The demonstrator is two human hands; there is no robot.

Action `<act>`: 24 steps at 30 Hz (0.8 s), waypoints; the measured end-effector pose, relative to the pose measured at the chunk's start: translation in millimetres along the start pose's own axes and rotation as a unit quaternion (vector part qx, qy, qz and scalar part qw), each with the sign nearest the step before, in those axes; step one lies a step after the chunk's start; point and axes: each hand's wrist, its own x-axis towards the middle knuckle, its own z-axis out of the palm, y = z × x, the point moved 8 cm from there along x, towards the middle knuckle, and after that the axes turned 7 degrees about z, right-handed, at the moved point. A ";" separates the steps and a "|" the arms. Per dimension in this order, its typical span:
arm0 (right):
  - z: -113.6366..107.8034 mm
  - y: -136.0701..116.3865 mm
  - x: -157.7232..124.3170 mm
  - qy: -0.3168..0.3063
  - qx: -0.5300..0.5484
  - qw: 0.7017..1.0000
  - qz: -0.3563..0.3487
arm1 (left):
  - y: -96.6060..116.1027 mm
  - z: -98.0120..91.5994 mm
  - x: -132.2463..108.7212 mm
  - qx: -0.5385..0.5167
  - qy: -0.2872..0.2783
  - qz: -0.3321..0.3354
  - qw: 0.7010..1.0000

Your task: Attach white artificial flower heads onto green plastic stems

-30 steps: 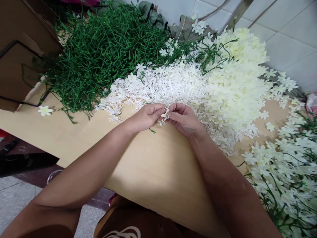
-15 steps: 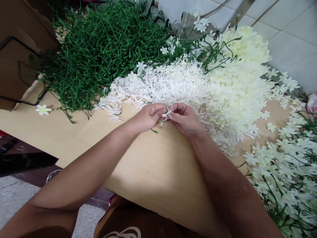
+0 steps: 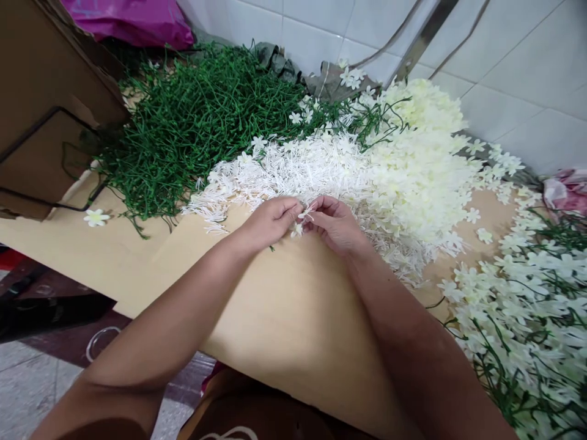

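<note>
Head view: a small white flower (image 3: 297,230) sits between the hands, left hand (image 3: 274,219) closed on a green stem (image 3: 272,248), right hand (image 3: 337,226) apparently pinching white threads (image 3: 309,210). Fingertip fitting appears in hand; the next move calls for a steady left grip.

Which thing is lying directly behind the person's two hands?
Behind the left hand and right hand lies a heap of thin white strands. The hands cover part of its near edge; what lies there cannot be seen.
</note>
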 end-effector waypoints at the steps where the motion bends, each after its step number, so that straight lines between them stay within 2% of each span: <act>1: -1.9 -3.7 -1.2 -0.001 0.011 1.000 -0.005 | 8.1 -8.6 -0.5 0.034 0.019 0.035 0.999; 3: -7.2 -11.3 -3.2 0.007 0.044 0.999 -0.015 | 25.5 -25.5 -4.4 0.073 0.062 0.104 0.990; 5: -12.3 -15.0 -4.1 0.024 0.074 0.997 -0.010 | 39.5 -33.2 -9.2 0.077 0.069 0.156 0.982; 7: -15.3 -15.6 -4.4 0.040 0.093 0.995 0.006 | 46.0 -35.4 -12.2 0.077 0.069 0.172 0.980; 9: -14.4 -15.4 -4.4 0.037 0.091 0.995 0.019 | 43.9 -39.1 -12.8 0.072 0.096 0.146 0.982; 11: -9.9 -15.4 -4.6 0.012 0.062 0.998 0.023 | 36.2 -47.4 -13.4 0.040 0.146 0.098 0.984; 13: -7.0 -17.6 -5.6 0.000 -0.018 1.000 -0.002 | 28.1 -58.2 -15.0 -0.033 0.197 0.063 0.978; 15: -5.0 -20.9 -7.6 0.018 -0.149 0.987 -0.052 | 22.1 -65.6 -15.7 -0.124 0.209 0.044 0.969; 16: -1.3 -20.9 -8.7 0.023 -0.232 0.970 -0.075 | 20.2 -65.6 -15.1 -0.170 0.192 0.036 0.966; 18: 13.1 -16.5 -10.7 0.013 -0.408 0.906 -0.112 | 17.6 -55.7 -13.6 -0.242 0.110 0.005 0.964; 21: 36.5 -5.8 -13.2 -0.021 -0.610 0.777 -0.154 | 16.3 -22.7 -18.6 -0.285 -0.076 -0.062 0.954; 22: 39.6 -4.4 -13.0 -0.024 -0.645 0.747 -0.158 | 16.8 -11.1 -22.3 -0.289 -0.136 -0.080 0.944; 24: 36.6 -6.8 -10.5 -0.014 -0.672 0.726 -0.144 | 19.9 7.8 -29.9 -0.305 -0.227 -0.101 0.919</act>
